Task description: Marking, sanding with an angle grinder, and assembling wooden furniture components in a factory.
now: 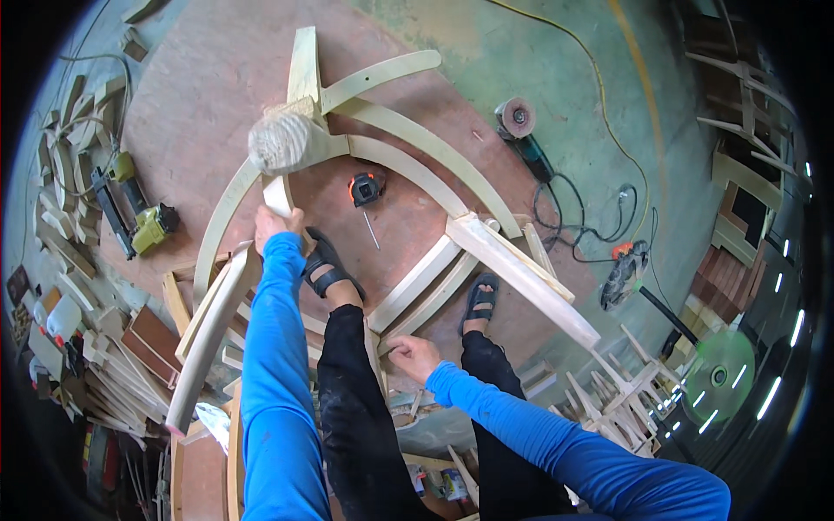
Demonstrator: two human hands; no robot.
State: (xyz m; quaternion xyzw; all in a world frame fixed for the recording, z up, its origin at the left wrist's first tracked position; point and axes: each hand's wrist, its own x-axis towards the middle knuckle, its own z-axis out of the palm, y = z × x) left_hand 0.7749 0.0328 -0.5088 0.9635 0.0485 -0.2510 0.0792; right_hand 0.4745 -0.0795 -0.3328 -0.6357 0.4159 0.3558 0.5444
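Observation:
A pale wooden chair frame (pixel 402 162) with curved rails lies around my feet on a reddish-brown board. My left hand (pixel 276 229) is closed around a wooden strut (pixel 277 194) of this frame, just below a thick, rounded, rough-surfaced block end (pixel 282 143). My right hand (pixel 415 356) hovers between my legs, beside a straight wooden rail (pixel 415 286). Its fingers are curled together, and whatever they may hold is hidden. A tape measure (pixel 364 188) and a thin screwdriver-like rod (pixel 372 230) lie inside the frame's curve.
A nail gun (pixel 146 213) rests at the left near piled wood offcuts (pixel 65 200). An angle grinder (pixel 526 139) with its cord lies on the floor at the right. Further right stand a green-bladed fan (pixel 719 376) and stacked chair frames (pixel 630 382).

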